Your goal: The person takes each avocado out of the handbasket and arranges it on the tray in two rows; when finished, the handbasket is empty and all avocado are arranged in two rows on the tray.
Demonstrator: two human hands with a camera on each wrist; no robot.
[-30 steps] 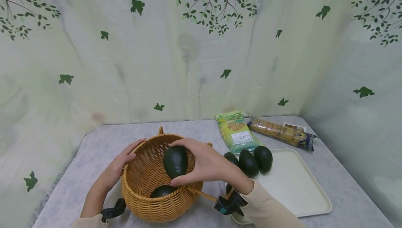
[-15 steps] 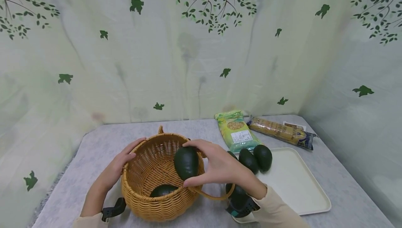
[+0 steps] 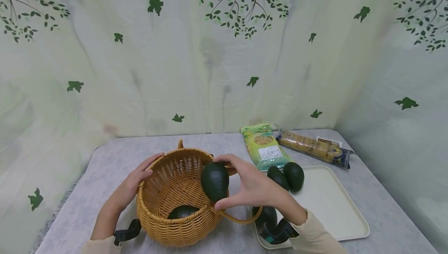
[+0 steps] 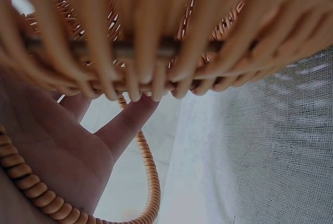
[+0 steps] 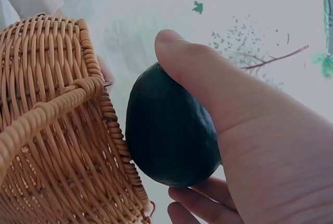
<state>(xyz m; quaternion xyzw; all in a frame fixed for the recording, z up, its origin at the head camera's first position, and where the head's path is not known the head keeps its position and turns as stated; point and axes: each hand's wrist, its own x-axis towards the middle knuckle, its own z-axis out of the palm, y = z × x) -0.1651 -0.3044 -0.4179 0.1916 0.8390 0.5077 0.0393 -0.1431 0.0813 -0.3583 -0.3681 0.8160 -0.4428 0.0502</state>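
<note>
A round wicker basket (image 3: 175, 233) with a loop handle (image 3: 241, 219) sits at the left front of the table. One dark green avocado (image 3: 182, 211) lies inside it. My left hand (image 3: 131, 186) rests along the basket's left side, fingers stretched out at the rim; the left wrist view shows a straight finger touching the weave. With thumb and fingers my right hand (image 3: 253, 188) grips another avocado (image 3: 214, 182), which overlaps the basket's right rim in the head view. In the right wrist view this avocado (image 5: 169, 130) appears right at the rim's edge.
A cream tray (image 3: 327, 203) stands to the right, bearing several avocados (image 3: 294, 177), partly hidden by the right arm. Behind it lie a green and yellow bag (image 3: 262, 147) and a long noodle-like packet (image 3: 313, 149). A leaf-printed curtain (image 3: 210, 71) closes off the back.
My right hand and its avocado have moved right, from over the basket's inside to its right rim. The left hand and the basket have stayed put.
</note>
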